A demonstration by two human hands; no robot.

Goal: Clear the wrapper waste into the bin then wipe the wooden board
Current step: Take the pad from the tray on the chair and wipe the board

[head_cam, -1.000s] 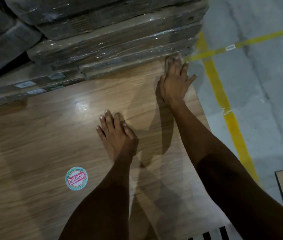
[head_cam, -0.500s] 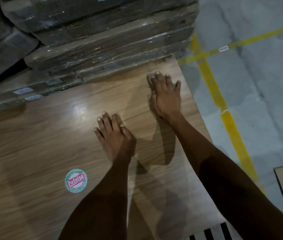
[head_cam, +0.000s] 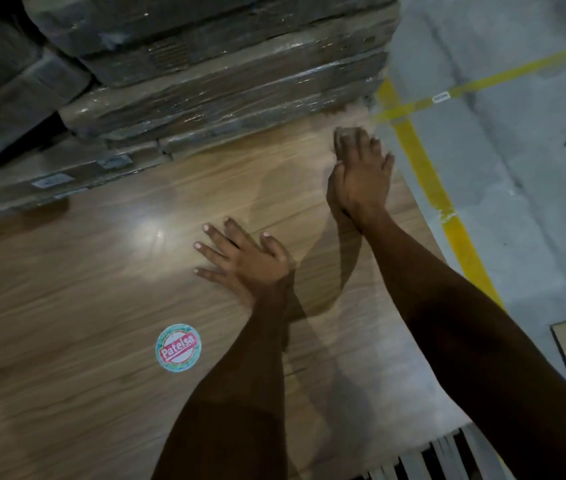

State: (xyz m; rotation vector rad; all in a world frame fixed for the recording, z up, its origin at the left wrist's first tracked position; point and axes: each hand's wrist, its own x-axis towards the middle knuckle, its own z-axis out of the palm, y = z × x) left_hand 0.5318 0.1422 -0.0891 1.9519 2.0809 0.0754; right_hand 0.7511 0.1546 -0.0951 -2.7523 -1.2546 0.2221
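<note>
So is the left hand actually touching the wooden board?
Touching. In the head view the left hand lies flat, fingers spread, on the wooden board, no gap visible.

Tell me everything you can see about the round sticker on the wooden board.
The round sticker lies flat on the wooden board, near the left forearm but apart from it. It has a pale greenish rim, a white centre and a tilted red band reading "Patelsa". It looks like paper, intact. Neither hand touches it.

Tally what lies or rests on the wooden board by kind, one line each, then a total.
Hands: 2, left flat, right on a cloth
Cloth: 1
Round sticker: 1
Wrapped stack: 1
Total: 5
</note>
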